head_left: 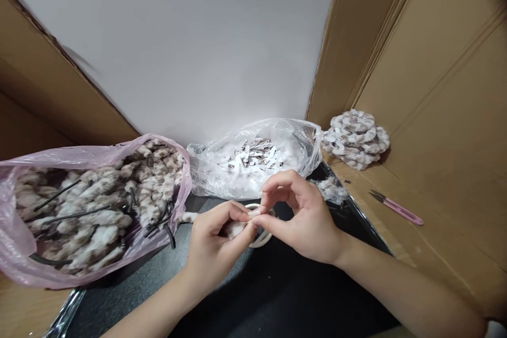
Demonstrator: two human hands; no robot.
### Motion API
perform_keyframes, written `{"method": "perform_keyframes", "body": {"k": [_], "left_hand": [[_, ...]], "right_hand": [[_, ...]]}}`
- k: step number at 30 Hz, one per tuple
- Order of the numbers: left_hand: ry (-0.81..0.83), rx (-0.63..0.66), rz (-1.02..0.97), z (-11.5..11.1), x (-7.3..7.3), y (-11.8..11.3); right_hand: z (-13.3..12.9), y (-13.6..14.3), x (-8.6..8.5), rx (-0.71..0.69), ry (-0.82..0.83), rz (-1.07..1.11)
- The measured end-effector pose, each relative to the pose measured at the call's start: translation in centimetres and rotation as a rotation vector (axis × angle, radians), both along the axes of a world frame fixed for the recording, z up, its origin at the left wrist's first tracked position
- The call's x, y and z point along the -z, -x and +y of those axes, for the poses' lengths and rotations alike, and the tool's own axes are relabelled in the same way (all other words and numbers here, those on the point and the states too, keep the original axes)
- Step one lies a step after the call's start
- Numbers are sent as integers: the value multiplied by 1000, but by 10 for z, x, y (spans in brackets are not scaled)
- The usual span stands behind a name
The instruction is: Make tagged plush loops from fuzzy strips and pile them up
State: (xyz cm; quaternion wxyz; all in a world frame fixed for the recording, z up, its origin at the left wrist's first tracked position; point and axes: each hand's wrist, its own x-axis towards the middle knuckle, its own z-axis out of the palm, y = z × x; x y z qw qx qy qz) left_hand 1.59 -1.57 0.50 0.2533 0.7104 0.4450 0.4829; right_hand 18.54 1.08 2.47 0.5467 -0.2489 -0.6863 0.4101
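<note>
We see brown cardboard [443, 79] standing on both sides, with a pale panel [206, 42] between them. Below lies our black worktop [301, 290]. On our left, the largest container, a translucent pink bag [89, 157], gapes open; it is heaped with mottled white-and-brown fluffy cords [95, 206], with dark thin strips [77, 214] among them, one poking over its near right edge. Just beside it, toward the middle, a clear plastic bag [214, 182] holds a loose pile of small white and dark brown slips [259, 154]. Right of that bag, a bundle of fluffy coils [354, 137] sits on the cardboard.

Nearer us, a pale ring [261, 242] lies partly hidden under our hands. Pink-handled snips [400, 211] rest on the cardboard at right. Our left fingers [237, 243] and right fingers [277, 227] pinch together on a small white piece [254, 213] above the ring. A fluffy strand [234, 229] shows inside our left hand [206, 245], under that pinch.
</note>
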Motion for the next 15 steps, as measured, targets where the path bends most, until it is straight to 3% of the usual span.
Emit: {"method": "perform_keyframes", "body": {"k": [5,10,13,15], "left_hand": [[65,-7,-16,2,-4,4],[148,94,267,2,-13,5],[324,178,320,0,-18,4],[488,295,248,1,-22,4]], "right_hand": [[2,-1,4,28,4,-25],[2,0,7,45,-42,-51],[0,0,8,58,-68,-97],[-1,-1,8,64,-80,-130]]}}
